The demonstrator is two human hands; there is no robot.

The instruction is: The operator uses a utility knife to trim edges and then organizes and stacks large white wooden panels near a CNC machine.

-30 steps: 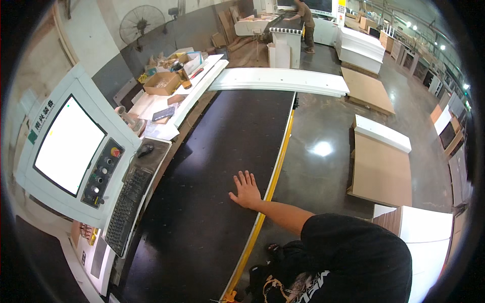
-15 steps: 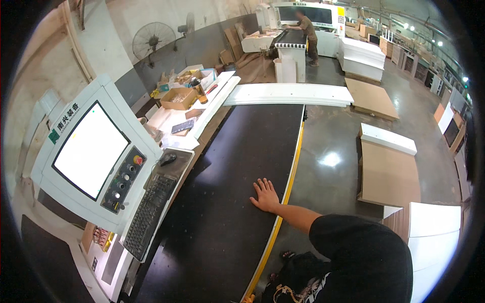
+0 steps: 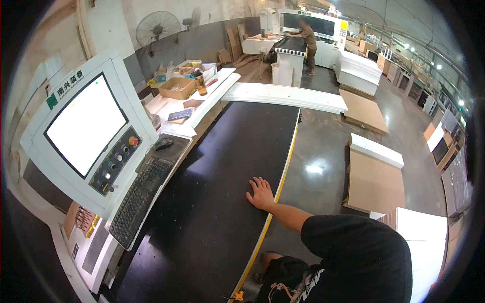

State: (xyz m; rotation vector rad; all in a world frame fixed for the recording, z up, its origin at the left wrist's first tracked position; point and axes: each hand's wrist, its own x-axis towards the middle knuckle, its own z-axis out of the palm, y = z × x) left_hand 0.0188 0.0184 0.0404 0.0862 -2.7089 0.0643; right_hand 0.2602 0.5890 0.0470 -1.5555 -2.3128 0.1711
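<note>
My right hand (image 3: 260,193) lies palm down on a long black conveyor belt (image 3: 222,166), near its yellow-edged right side. Its fingers are stretched out and slightly apart, with nothing held. My black-sleeved right arm comes in from the lower right. My left hand is out of view. Left of the belt stands a light grey control cabinet (image 3: 43,123) with a bright screen (image 3: 87,123) and a panel of knobs. A black keyboard (image 3: 140,202) and a mouse (image 3: 163,143) rest on its shelf.
White panels (image 3: 283,95) lie across the belt's far end. A side table holds a cardboard box (image 3: 177,88), a bottle (image 3: 200,82) and a phone (image 3: 180,115). Stacked brown boards (image 3: 375,182) and white boards (image 3: 422,232) stand at right. Another person (image 3: 307,43) works at a far machine.
The view has shifted slightly, so the cabinet and boards sit further left. My right hand stays flat on the belt, its fingers a little closer together.
</note>
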